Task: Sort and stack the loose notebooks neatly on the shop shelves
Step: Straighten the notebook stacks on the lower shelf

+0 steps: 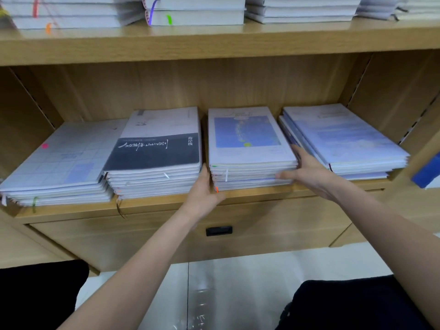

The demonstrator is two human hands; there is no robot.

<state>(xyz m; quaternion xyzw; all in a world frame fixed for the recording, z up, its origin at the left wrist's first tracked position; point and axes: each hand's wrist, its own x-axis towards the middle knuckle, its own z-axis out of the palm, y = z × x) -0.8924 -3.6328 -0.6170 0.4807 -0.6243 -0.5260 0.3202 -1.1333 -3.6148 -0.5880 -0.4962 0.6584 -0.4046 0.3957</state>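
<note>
Several stacks of notebooks lie on the wooden shelf (238,198). The stack with a blue picture on its cover (247,136) sits in the middle. My left hand (202,191) presses flat against its left front corner, fingers slipped into the gap beside the black-and-white stack (157,148). My right hand (307,172) lies against its right side, thumb along the front edges and fingers reaching between it and the pale blue stack (342,136), which sits askew. A grid-cover stack (62,160) lies at the far left, partly under the black-and-white one.
An upper shelf (214,41) carries more white notebook stacks (195,10) with coloured ribbon markers. Below the shelf is a drawer front with a black handle (218,231). A blue item (427,172) pokes in at the right edge. My knees in black show over a pale floor.
</note>
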